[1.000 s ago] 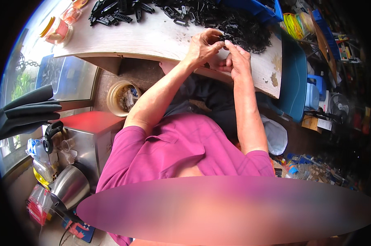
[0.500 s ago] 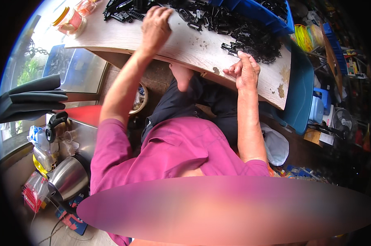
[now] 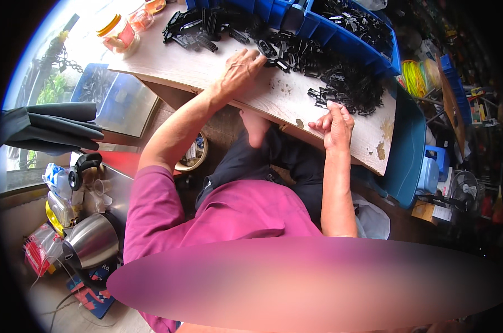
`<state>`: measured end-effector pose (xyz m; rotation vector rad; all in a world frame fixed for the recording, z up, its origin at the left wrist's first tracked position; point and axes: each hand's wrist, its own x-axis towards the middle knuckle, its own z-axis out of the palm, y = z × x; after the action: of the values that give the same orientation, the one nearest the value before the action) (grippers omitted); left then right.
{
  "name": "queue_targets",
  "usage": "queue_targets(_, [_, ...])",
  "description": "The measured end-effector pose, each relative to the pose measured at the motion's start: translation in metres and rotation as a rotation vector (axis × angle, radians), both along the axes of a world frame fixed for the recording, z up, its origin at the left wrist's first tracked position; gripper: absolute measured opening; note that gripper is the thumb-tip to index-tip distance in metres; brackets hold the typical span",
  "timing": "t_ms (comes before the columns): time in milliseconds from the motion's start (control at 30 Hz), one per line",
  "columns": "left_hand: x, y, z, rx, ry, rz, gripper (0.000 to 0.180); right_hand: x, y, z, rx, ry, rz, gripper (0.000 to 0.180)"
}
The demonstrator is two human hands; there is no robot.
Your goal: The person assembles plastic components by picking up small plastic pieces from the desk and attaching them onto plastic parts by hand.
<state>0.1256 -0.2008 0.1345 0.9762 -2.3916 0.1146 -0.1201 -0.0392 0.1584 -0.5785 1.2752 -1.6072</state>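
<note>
I sit at a worn white table [image 3: 207, 69] strewn with small black plastic parts [image 3: 340, 83]. My left hand [image 3: 237, 72] is stretched forward, palm down. Its fingertips touch the black parts at the middle of the heap, and its fingers are apart. My right hand [image 3: 336, 125] rests at the table's near edge, just below the right end of the heap. Its fingers are curled inward, and whatever they may enclose is hidden. More black parts [image 3: 198, 28] lie at the far left of the table.
Blue bins [image 3: 373, 53] filled with black parts stand at the table's far side. A jar with a yellow lid [image 3: 115, 30] sits at the far left corner. A teal tub [image 3: 409, 144] stands to the right, a steel kettle [image 3: 93, 241] on the floor at lower left.
My two hands were together over the table's edge. My left hand has since reached forward to the heap of black parts, while my right hand stayed near the edge.
</note>
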Motion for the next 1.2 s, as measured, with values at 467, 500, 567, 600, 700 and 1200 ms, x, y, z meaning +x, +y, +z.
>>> queue_targets(467, [-0.002,0.029,0.001,0.023,0.105,-0.141,0.015,-0.003,0.000,-0.005,-0.047,-0.027,-0.002,0.014])
queue_targets(500, [-0.003,0.030,0.000,0.022,0.106,-0.146,0.015,-0.004,0.002,-0.005,-0.029,-0.012,0.018,0.013])
queue_targets(567, [-0.006,0.034,0.000,0.086,0.140,-0.028,0.020,-0.004,0.003,-0.005,-0.034,-0.004,0.014,0.013])
queue_targets(600, [-0.007,0.035,-0.001,0.087,0.141,-0.034,0.020,-0.003,0.004,-0.005,-0.036,0.002,0.014,0.014])
queue_targets(700, [-0.005,0.037,-0.005,-0.064,0.150,0.156,0.027,-0.003,0.005,-0.005,-0.035,-0.014,-0.005,0.015])
queue_targets(1200, [-0.079,0.107,-0.004,1.092,1.119,-0.270,0.025,0.016,-0.007,0.006,-0.176,0.072,0.006,0.014])
